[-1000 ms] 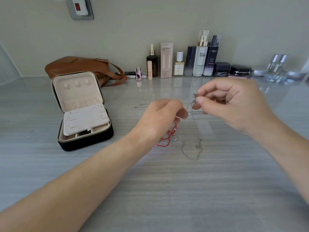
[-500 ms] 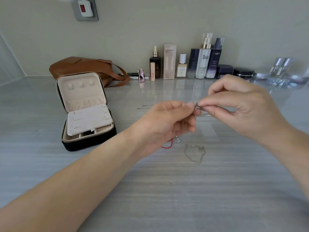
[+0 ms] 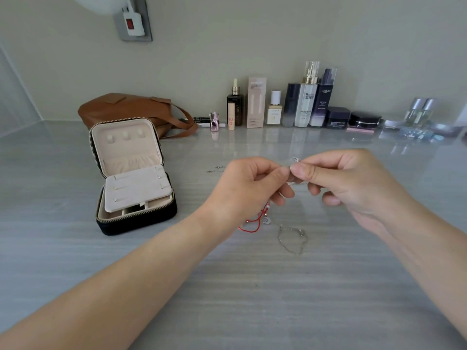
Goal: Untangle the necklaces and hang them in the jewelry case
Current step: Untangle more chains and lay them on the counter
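Currently, both hands are raised above the table, fingertips meeting. Left hand: grip narrow, thumb and forefinger pinching a silver necklace. Right hand: grip likewise narrow, pinching the same necklace just beside the left fingertips. A small clasp or ring shows above the pinch, too fine to read.

Red cord necklace trails from beneath the left hand onto the table; whether that hand holds it cannot be told. Loose silver chain lies on the table just right of the red cord. Another fine chain lies farther back, left of the hands.

Jewelry case stands open at left, well apart from the hands, lid upright. Brown leather bag sits behind it. Cosmetic bottles line the wall.
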Motion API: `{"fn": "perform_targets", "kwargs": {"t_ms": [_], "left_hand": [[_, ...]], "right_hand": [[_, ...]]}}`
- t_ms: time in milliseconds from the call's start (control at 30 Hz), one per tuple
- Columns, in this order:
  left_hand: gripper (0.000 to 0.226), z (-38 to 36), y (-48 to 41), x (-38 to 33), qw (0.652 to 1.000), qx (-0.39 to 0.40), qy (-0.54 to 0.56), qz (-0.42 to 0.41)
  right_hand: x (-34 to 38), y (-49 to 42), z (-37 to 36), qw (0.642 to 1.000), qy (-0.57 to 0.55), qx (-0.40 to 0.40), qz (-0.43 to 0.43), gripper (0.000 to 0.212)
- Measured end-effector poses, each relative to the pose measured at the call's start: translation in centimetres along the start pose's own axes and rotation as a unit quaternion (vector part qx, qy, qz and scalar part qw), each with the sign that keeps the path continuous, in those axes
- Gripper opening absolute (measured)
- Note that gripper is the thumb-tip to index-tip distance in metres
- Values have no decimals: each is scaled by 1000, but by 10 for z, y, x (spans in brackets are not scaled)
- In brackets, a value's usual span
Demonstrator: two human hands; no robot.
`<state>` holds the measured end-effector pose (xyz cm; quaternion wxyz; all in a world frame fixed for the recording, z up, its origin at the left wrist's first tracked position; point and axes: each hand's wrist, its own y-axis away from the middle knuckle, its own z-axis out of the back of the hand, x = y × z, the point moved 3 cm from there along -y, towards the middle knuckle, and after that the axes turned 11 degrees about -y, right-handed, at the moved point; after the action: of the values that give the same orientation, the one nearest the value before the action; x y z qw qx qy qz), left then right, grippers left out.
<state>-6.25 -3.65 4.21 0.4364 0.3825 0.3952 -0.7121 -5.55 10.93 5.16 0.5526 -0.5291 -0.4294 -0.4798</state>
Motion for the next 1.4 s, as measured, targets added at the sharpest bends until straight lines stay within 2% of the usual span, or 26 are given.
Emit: {"fn": "perform_targets", "kwargs": {"t_ms": [167,300,400,467,567,667,867,1200,1400], "left_hand": [[17,5,-1,-9,994,42,100,2],[9,13,-4,-24,976,81,202,1],[13,14,-7,-34,965,112,238,1],[20,13,-7,-36,963,131,235,14],[24,12,-7,-36,964,144,224,26],[25,16,-5,-37,962,138,234,25],[23,28,-2,-34,965,119,231,26],[11,32,3,-19,972,98,207,59],[10,32,1,-4,978,68,156,117]], "right_hand": [[31,-4,16,1000,-10,-16,-20,20],[58,-4,28,999,-35,-18,-31,8],[71,-2,38,998,-51,-24,-40,19],[75,1,45,996,-61,-36,-48,23],[75,3,57,994,-79,-63,-50,19],[72,4,71,990,-95,-93,-49,5],[69,9,95,986,-82,-133,-52,4],[50,13,118,983,-70,-150,-76,4],[21,15,127,977,-94,-158,-104,5]]}}
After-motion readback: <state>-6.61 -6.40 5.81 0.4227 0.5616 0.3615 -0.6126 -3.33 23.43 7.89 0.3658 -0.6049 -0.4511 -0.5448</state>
